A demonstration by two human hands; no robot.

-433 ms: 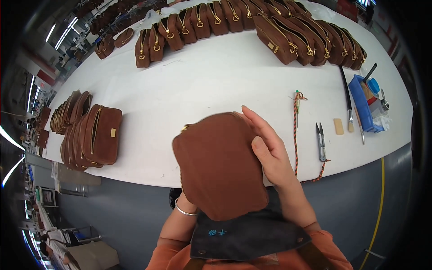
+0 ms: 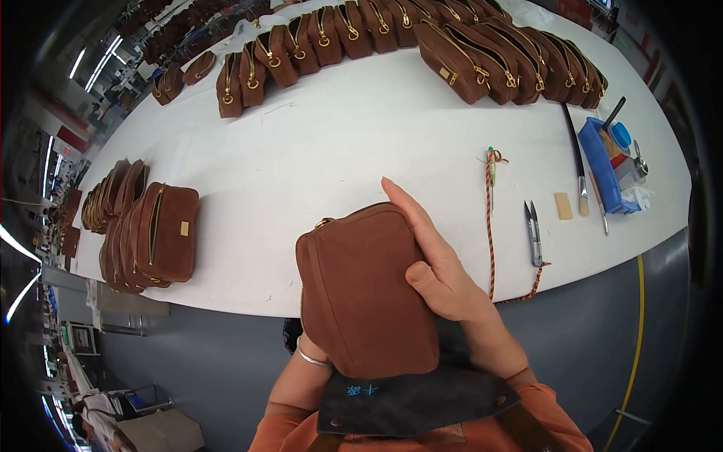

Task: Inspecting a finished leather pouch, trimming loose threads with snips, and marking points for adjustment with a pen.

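Observation:
A brown zip pouch (image 2: pixel 369 301) is held up in front of me, over the near edge of the table, its plain side facing me. A gold zipper runs along its left edge. My right hand (image 2: pixel 444 282) grips the right side, thumb bent against the front and fingers stretched along the far side. Of my left hand (image 2: pixel 315 348), only the wrist end shows at the lower left of the pouch, with a silver bangle below it. The pouch hides its fingers, and the hand supports it from behind or inside.
Finished-looking brown pouches (image 2: pixel 324 34) stand in a row at the back; more pouches (image 2: pixel 169 233) are stacked at left. On the right lie thread snips (image 2: pixel 534 233), a corded awl-like tool (image 2: pixel 491 177), a tan block (image 2: pixel 563 206), a brush (image 2: pixel 580 166) and a blue bin (image 2: pixel 602 166).
The pouch has turned and looks narrower and more upright, its top slightly lower. My right hand has shifted left and down with it, the thumb pressing on the front.

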